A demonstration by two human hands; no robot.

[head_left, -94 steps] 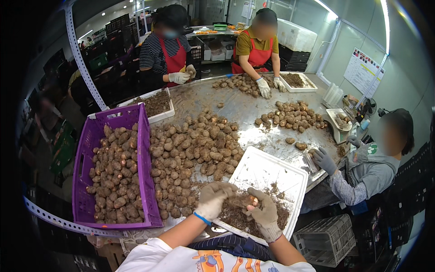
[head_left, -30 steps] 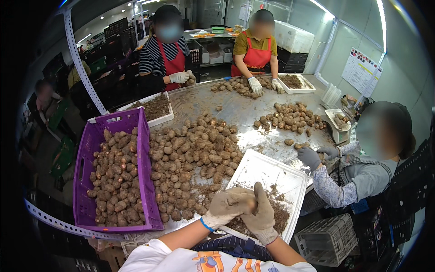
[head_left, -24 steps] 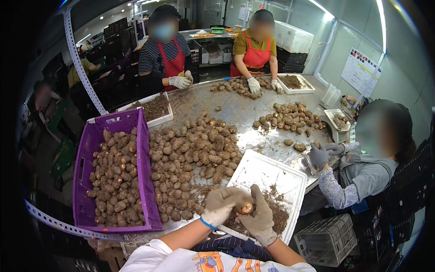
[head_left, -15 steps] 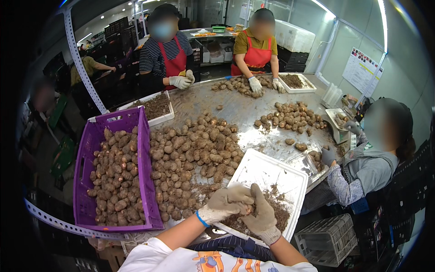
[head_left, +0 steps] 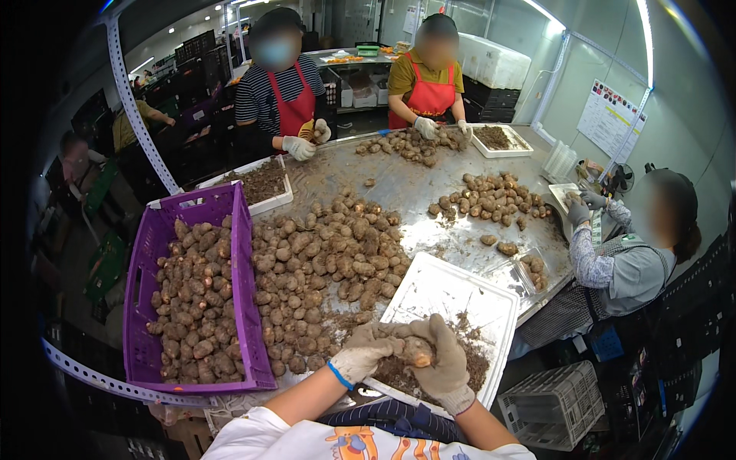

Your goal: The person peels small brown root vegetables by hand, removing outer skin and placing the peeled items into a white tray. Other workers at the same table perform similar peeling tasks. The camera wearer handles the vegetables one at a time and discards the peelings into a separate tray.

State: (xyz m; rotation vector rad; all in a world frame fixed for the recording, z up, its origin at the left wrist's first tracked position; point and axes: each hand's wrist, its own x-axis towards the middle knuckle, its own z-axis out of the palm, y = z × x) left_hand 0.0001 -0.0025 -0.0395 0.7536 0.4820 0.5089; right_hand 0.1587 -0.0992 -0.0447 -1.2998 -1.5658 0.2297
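Note:
A small brown taro [head_left: 418,352] with a pale cut end is held over the near part of a white foam tray [head_left: 462,287]. My right hand [head_left: 446,364], in a dirty beige glove, is wrapped round its right side, thumb uppermost. From the left, the gloved fingers of my left hand [head_left: 366,353] close against the same taro; a blue band circles that wrist. Loose brown peelings and soil [head_left: 474,356] lie in the tray beneath both hands. To the left, a large heap of taros [head_left: 330,253] spreads over the metal table [head_left: 429,184].
A purple crate [head_left: 244,287] full of taros stands at the left. Smaller taro piles [head_left: 498,198] lie farther off, beside trays of scraps [head_left: 498,139]. Co-workers handle taros across the table and at the right, near a scale. A grey crate [head_left: 553,406] sits low at the right.
My hands have turned the taro, so more of it and its cut end now show. At the right, a co-worker has moved both hands together near the scale.

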